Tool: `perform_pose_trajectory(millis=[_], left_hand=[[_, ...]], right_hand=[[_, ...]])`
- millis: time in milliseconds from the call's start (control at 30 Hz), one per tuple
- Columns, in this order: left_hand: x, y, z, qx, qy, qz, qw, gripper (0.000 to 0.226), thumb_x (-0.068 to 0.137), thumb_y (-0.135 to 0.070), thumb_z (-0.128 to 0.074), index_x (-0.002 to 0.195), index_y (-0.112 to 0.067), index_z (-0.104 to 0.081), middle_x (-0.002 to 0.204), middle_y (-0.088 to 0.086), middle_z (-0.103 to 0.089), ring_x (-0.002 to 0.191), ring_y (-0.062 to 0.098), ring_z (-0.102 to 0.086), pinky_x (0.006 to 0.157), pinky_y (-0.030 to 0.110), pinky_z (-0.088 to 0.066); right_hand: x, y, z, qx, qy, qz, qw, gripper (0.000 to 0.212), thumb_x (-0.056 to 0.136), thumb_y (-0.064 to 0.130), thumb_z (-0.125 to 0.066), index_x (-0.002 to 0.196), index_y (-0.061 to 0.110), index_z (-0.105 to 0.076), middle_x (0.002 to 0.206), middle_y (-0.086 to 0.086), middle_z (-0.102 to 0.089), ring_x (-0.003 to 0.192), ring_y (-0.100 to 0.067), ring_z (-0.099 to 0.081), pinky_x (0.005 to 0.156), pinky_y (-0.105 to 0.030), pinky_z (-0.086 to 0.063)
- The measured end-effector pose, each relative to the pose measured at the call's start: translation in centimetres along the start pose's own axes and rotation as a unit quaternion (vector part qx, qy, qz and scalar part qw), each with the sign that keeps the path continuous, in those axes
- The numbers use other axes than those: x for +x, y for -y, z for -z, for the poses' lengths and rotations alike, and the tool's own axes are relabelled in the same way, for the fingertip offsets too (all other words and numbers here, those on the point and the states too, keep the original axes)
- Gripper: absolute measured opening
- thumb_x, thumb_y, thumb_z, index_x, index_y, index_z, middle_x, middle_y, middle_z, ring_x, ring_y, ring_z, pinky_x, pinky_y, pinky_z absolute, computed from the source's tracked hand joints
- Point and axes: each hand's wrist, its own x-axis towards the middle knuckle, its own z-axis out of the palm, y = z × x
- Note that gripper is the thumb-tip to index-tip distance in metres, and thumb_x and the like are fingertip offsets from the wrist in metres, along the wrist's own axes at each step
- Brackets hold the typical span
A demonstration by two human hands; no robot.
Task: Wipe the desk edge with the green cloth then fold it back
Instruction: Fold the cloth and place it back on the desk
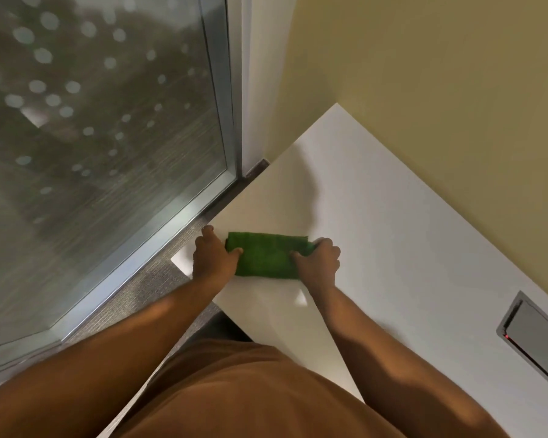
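A green cloth (266,256) lies folded into a narrow rectangle on the white desk (393,232), close to the desk's left edge. My left hand (214,256) grips the cloth's left end, thumb on top, partly over the desk edge. My right hand (318,257) holds the cloth's right end, fingers curled over it. Both hands rest on the desk surface.
A glass door with frosted dots (92,137) in a metal frame stands to the left, grey carpet below it. A yellow wall (440,74) runs along the desk's far side. A metal cable hatch (535,336) is set into the desk at right.
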Motion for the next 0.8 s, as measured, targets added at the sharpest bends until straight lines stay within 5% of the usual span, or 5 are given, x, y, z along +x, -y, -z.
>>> perform_pose_trajectory(millis=[133, 333, 467, 600, 800], left_hand=[[-0.1, -0.8, -0.1, -0.041, 0.031, 0.076, 0.996, 0.078, 0.091, -0.02, -0.082, 0.151, -0.005, -0.034, 0.149, 0.026, -0.047, 0.126, 0.046, -0.06, 0.096, 0.049, -0.056], [0.2, -1.4, 0.0, -0.211, 0.058, 0.181, 0.959, 0.054, 0.085, -0.006, -0.086, 0.129, 0.001, -0.056, 0.125, 0.02, -0.064, 0.096, 0.03, -0.065, 0.081, 0.04, -0.063], [-0.9, -2.4, -0.3, -0.205, 0.113, 0.18, 0.955, 0.033, 0.086, -0.004, -0.081, 0.114, -0.004, -0.065, 0.101, 0.015, -0.063, 0.07, 0.019, -0.048, 0.058, 0.029, -0.04], [-2.9, -4.6, -1.6, -0.196, 0.146, 0.099, 0.965, 0.04, 0.09, -0.006, -0.078, 0.129, -0.005, -0.07, 0.104, 0.006, -0.072, 0.091, 0.019, -0.064, 0.077, 0.029, -0.053], [-7.2, -9.9, -6.5, -0.241, 0.214, 0.089, 0.942, 0.029, 0.099, -0.001, -0.065, 0.128, -0.004, -0.069, 0.117, 0.016, -0.074, 0.108, 0.032, -0.072, 0.081, 0.041, -0.063]], right_hand=[[-0.1, -0.4, -0.3, 0.117, 0.027, -0.086, 0.989, 0.064, 0.08, 0.019, -0.088, 0.128, 0.004, -0.047, 0.128, -0.014, -0.055, 0.112, -0.033, -0.063, 0.097, -0.049, -0.059], [1.0, -1.7, 0.7, 0.191, 0.09, -0.165, 0.964, 0.043, 0.072, 0.019, -0.092, 0.107, 0.01, -0.067, 0.105, -0.01, -0.072, 0.096, -0.027, -0.072, 0.082, -0.039, -0.065], [0.1, -3.8, 2.2, 0.258, 0.087, -0.139, 0.952, 0.019, 0.075, 0.018, -0.085, 0.087, 0.02, -0.07, 0.093, -0.007, -0.075, 0.088, -0.024, -0.073, 0.07, -0.032, -0.062], [-1.7, -7.6, 4.9, 0.342, 0.06, -0.089, 0.933, 0.016, 0.081, 0.021, -0.085, 0.091, 0.024, -0.073, 0.09, -0.001, -0.077, 0.082, -0.017, -0.074, 0.052, -0.016, -0.055], [-2.4, -14.4, 8.7, 0.487, 0.066, -0.164, 0.855, 0.042, 0.086, 0.016, -0.082, 0.126, 0.012, -0.069, 0.118, -0.012, -0.077, 0.107, -0.03, -0.075, 0.086, -0.041, -0.065]])
